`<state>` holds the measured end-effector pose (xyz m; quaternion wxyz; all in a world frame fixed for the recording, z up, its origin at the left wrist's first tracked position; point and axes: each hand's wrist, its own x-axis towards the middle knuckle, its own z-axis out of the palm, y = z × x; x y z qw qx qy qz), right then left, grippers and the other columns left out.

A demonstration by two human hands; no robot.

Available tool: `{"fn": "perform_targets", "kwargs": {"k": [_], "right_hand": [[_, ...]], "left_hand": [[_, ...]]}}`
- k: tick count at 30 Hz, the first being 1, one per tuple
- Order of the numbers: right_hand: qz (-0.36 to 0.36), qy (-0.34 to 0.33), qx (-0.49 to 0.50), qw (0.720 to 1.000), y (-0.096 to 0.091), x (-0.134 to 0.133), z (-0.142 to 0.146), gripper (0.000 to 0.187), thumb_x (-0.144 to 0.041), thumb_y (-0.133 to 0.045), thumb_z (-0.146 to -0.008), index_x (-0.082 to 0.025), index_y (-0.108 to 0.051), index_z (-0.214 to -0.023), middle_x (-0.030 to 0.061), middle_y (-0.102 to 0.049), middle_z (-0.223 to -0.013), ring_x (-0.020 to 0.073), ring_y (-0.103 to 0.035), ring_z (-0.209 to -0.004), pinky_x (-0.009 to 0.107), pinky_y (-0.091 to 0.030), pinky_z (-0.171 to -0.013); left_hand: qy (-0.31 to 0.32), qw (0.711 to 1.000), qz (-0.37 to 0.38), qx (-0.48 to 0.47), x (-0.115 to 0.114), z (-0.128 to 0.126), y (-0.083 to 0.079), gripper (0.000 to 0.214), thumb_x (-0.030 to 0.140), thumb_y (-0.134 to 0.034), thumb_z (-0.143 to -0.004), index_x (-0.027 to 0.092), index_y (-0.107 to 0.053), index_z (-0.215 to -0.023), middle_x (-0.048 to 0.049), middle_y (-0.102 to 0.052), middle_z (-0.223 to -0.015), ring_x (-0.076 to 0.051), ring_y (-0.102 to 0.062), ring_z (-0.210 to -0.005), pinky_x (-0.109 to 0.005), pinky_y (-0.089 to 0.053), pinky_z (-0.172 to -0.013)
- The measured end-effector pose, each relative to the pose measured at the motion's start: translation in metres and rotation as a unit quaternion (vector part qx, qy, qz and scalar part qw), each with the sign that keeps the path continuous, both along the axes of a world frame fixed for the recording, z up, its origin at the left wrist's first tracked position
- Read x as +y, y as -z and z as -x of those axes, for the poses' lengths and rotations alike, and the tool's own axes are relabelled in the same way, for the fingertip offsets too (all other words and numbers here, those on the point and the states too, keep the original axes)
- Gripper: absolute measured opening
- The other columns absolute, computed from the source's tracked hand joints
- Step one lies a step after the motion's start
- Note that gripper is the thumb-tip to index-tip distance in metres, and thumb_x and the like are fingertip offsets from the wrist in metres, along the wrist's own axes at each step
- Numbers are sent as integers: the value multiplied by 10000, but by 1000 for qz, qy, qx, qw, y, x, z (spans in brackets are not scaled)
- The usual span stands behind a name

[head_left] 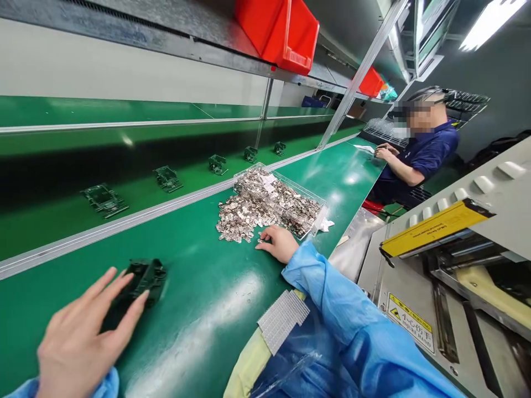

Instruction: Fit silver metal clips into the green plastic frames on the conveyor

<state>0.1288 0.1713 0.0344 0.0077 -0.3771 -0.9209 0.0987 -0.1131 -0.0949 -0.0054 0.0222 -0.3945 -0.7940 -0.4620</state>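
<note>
My left hand [83, 326] is at the lower left, with its thumb and fingers around a dark, open-framed part [151, 279] on the green work surface. The part looks like a small moulded frame or board, but its exact kind is unclear. My right hand [279, 243] is by the near edge of a heap of small silvery metal pieces [238, 218]. Its thumb and index fingertip pinch one small metal piece [260, 240]. Behind the heap, a clear plastic tray [323, 207] holds many more of these pieces and leans partly under the spill.
Several similar dark parts [104, 199] stand in a row on the green belt beyond a metal rail [166, 213]. A grey gridded block [284, 320] is near my lap. Red bins [282, 33] sit overhead. A yellow-barred machine [435, 226] and a co-worker [431, 138] are to the right.
</note>
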Motion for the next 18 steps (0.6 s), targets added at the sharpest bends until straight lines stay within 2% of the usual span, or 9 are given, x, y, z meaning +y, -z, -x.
{"fn": "perform_targets", "kwargs": {"k": [3,6,8,11,14,18], "right_hand": [[-2,-14,-71,997,-8,-2,7,108,-270,-639,-898,-162,-635,-883,58,-661,-913,176,-631,-847,243,-466,-718],[-20,-32,-101,994,-13,-8,11,111,-184,-550,-925,-109,-628,-951,141,-648,-999,232,-639,-877,299,-474,-752],[-32,-41,-120,991,-14,-13,13,152,-148,-525,-913,-65,-612,-1005,192,-630,-1031,270,-638,-893,339,-481,-769],[-39,-53,-133,989,-16,-16,14,201,-126,-548,-868,-34,-594,-1041,220,-617,-1049,310,-635,-902,375,-492,-779],[-43,-59,-122,990,-14,-17,9,225,-105,-541,-846,-30,-583,-1053,223,-610,-1060,319,-632,-908,388,-495,-788],[-39,-53,-63,996,-12,-16,-3,198,-71,-494,-865,-63,-585,-1041,200,-611,-1089,287,-619,-966,360,-483,-834]], "left_hand": [[8,996,33,86,-8,-28,1,598,581,-528,-798,507,-369,-1370,61,-477,-1420,-355,-521,-1214,-548,-364,-1063],[46,995,72,59,-18,-33,6,811,610,-555,-775,359,-220,-1469,-80,-477,-1409,-374,-471,-1265,-571,-363,-1066],[76,991,104,24,-21,-23,12,911,629,-574,-753,318,-139,-1490,-106,-390,-1471,-382,-410,-1317,-586,-359,-1070],[140,979,148,15,-15,1,18,1014,639,-625,-707,287,-94,-1496,-124,-270,-1536,-389,-348,-1358,-581,-363,-1069],[217,960,176,28,-2,20,20,1061,631,-676,-665,252,-126,-1490,-153,-385,-1468,-373,-387,-1338,-546,-364,-1077],[205,958,200,-32,8,16,13,972,604,-683,-676,254,-234,-1463,-142,-543,-1298,-369,-488,-1254,-534,-436,-1009]]}}
